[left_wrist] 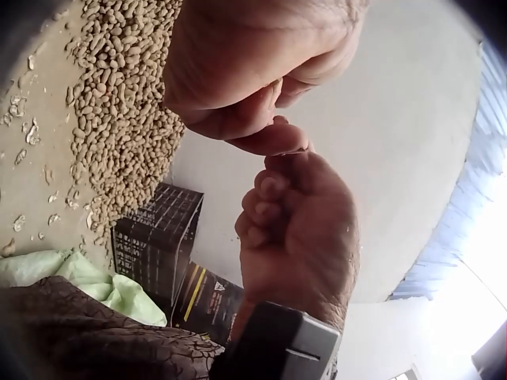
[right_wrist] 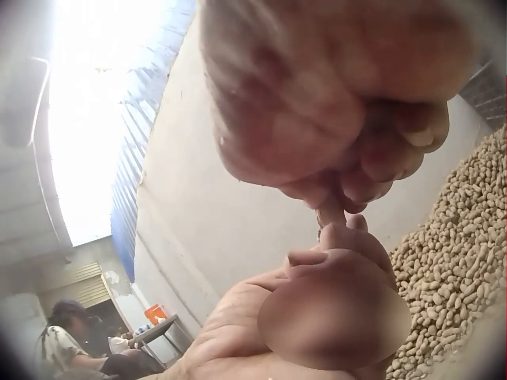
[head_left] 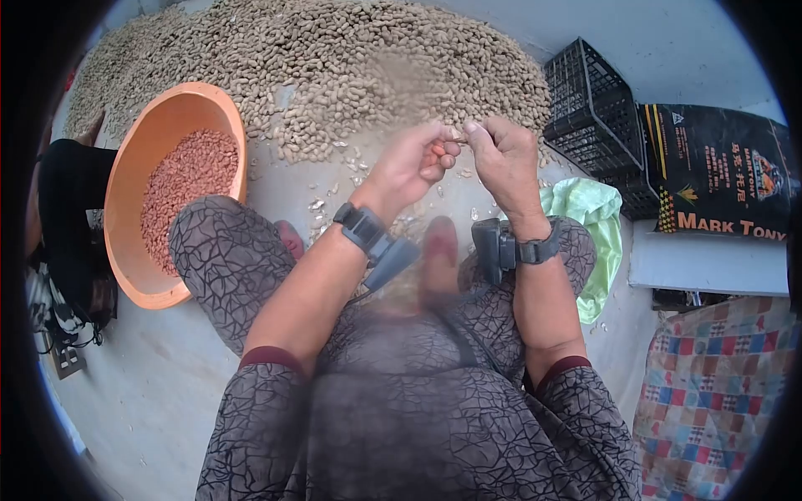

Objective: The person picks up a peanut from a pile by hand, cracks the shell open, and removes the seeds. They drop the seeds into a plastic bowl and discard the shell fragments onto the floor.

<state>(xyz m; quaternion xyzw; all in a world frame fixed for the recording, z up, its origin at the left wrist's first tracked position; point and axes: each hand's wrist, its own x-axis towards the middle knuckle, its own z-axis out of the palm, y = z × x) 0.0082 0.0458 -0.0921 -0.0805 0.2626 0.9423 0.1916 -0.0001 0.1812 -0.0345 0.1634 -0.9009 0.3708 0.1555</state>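
My left hand and right hand meet fingertip to fingertip in front of the peanut pile. Between them, both hands pinch a small peanut, mostly hidden by the fingers. The remaining fingers of the left hand curl in, with something small and orange-red showing among them in the head view. In the left wrist view the right hand's other fingers are curled toward its palm. An orange basin of shelled reddish peanut kernels stands beyond the left knee.
Bits of shell litter the floor below the hands. Black plastic crates, a black printed sack and a green bag are on the right. Another seated person appears in the right wrist view's background.
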